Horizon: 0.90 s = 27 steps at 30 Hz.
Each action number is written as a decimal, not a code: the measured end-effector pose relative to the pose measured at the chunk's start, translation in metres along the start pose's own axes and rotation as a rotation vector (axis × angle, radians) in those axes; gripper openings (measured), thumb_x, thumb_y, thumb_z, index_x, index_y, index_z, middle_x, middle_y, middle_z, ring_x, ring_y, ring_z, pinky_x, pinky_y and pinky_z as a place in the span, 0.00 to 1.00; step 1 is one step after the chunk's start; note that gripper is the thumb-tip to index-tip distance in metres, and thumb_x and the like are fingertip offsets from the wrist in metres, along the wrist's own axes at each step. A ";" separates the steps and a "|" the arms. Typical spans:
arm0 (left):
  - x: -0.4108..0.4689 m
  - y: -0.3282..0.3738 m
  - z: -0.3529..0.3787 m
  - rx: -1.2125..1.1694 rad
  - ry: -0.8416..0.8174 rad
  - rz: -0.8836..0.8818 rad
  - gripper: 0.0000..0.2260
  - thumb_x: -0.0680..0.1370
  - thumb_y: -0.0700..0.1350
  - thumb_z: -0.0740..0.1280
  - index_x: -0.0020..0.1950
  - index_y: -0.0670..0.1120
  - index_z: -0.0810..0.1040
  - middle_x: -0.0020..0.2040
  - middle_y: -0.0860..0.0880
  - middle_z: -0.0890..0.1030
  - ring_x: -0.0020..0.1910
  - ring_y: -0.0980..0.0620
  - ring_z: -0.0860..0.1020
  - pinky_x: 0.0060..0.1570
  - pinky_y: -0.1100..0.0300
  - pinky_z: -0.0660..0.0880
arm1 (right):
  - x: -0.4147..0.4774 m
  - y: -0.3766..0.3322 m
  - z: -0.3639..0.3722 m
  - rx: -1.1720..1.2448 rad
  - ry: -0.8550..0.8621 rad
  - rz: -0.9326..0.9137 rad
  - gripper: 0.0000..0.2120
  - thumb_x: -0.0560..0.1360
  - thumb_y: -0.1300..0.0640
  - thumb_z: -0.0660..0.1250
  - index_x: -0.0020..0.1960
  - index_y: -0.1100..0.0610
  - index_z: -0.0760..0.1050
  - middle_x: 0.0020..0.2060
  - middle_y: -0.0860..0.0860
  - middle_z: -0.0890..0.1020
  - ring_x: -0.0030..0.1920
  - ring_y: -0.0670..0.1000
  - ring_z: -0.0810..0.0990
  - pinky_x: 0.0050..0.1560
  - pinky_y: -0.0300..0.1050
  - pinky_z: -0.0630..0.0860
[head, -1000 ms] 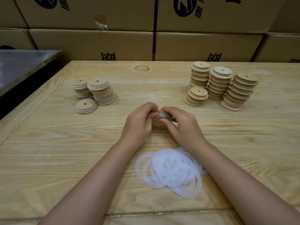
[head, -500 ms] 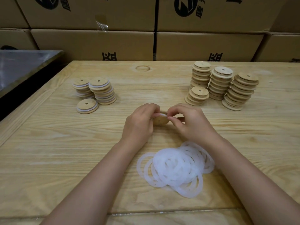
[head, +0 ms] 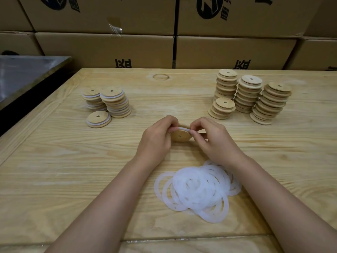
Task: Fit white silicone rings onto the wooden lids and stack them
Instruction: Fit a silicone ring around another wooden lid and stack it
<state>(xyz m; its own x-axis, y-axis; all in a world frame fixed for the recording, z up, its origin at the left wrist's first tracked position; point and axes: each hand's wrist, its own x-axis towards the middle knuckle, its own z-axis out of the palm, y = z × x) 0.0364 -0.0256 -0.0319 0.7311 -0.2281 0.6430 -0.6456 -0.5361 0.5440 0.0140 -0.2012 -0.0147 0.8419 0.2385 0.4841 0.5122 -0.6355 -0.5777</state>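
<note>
Held item: one wooden lid is at the middle of the worktop, between both hands. It stands tilted on edge, and its flat face with the centre hole points toward the near edge. A white silicone ring lies along its upper rim. Whether the lower rim touches the worktop cannot be told.

Hands: the left hand grips the lid's left side, fingers curled, fingertips pinching the ring at the top. The right hand pinches the ring at the upper right rim with curled thumb and forefinger.

Supply: a loose pile of rings lies flat toward the near edge, just beside the right wrist.

Finished lids: two ringed stacks and a low ringed stack stand toward the far left corner.

Bare lids: three tall stacks and one short stack stand toward the far right corner. All lie flat, holes upward.

Containers: closed cardboard boxes are stacked beyond the far edge. Their contents are hidden.
</note>
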 end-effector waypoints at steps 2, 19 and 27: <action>-0.001 -0.001 0.000 -0.020 -0.007 0.003 0.05 0.74 0.36 0.61 0.46 0.40 0.75 0.40 0.48 0.80 0.39 0.49 0.76 0.41 0.53 0.71 | -0.001 0.001 0.000 -0.029 0.009 -0.029 0.01 0.76 0.66 0.65 0.46 0.62 0.75 0.41 0.50 0.78 0.45 0.49 0.77 0.46 0.46 0.76; 0.006 -0.003 -0.001 -0.551 -0.042 -0.334 0.16 0.77 0.31 0.64 0.52 0.53 0.77 0.49 0.54 0.81 0.50 0.59 0.80 0.49 0.62 0.78 | 0.006 0.012 0.000 0.815 0.075 0.528 0.06 0.74 0.68 0.67 0.48 0.60 0.78 0.38 0.54 0.83 0.37 0.48 0.83 0.40 0.40 0.80; 0.006 -0.003 -0.008 -0.875 -0.099 -0.550 0.12 0.77 0.35 0.64 0.59 0.43 0.77 0.46 0.48 0.84 0.45 0.52 0.83 0.39 0.58 0.81 | 0.009 0.007 -0.001 1.071 0.003 0.731 0.10 0.74 0.65 0.68 0.54 0.58 0.79 0.37 0.54 0.83 0.36 0.48 0.82 0.36 0.39 0.79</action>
<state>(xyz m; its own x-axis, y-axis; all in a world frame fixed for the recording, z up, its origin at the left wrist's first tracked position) 0.0414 -0.0190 -0.0253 0.9626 -0.2172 0.1617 -0.1227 0.1822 0.9756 0.0246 -0.2040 -0.0142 0.9827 0.0853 -0.1645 -0.1822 0.2837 -0.9414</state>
